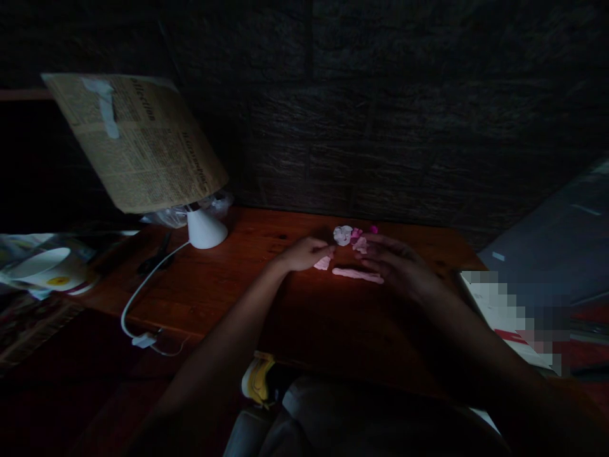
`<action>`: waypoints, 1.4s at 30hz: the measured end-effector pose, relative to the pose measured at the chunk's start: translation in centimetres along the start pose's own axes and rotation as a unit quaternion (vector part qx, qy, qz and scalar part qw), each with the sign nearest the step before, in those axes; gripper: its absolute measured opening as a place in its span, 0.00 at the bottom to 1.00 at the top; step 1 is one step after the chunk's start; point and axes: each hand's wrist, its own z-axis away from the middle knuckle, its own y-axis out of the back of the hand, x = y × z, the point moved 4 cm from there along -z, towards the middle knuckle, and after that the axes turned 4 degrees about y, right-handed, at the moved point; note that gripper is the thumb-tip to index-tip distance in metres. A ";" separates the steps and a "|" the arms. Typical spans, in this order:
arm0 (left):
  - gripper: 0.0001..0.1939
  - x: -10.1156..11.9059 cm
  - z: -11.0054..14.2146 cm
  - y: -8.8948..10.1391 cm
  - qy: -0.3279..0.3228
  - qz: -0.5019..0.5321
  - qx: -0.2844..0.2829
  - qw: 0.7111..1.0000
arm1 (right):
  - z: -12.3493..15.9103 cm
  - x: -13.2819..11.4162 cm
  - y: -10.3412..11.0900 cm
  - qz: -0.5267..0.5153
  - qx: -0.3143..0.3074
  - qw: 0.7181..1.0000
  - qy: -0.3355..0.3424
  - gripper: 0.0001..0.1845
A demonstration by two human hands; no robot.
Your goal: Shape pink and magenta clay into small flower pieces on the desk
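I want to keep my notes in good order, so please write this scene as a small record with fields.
light: dim
surface: brown wooden table, against a dark wall
left hand: at a flat pink piece; grip unclear
right hand: fingers spread, near the right end of a pink roll
behind the roll: white lump, pink piece, small magenta bits
material: looks soft, like clay; not certain
left side: lamp with newspaper-print shade; white cup further left

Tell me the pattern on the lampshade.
The lampshade has dark newspaper-style print on tan, seen in the head view.
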 end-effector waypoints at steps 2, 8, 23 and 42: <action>0.22 -0.1 0.0 0.1 0.018 0.025 0.014 0.999 | -0.1 0.0 -0.1 -0.027 -0.011 1.000 -0.008 0.18; 0.20 1.7 0.0 0.2 -0.019 0.051 0.105 0.993 | -0.1 0.1 -0.7 -0.058 -0.037 0.997 -0.028 0.22; 0.23 4.4 0.8 -2.2 -0.171 0.098 0.086 0.977 | -0.4 1.0 -0.8 -0.005 -0.065 0.998 -0.007 0.16; 0.15 5.4 1.1 -3.4 -0.210 0.051 0.129 0.968 | -0.3 0.5 -0.7 0.084 -0.060 0.994 0.028 0.15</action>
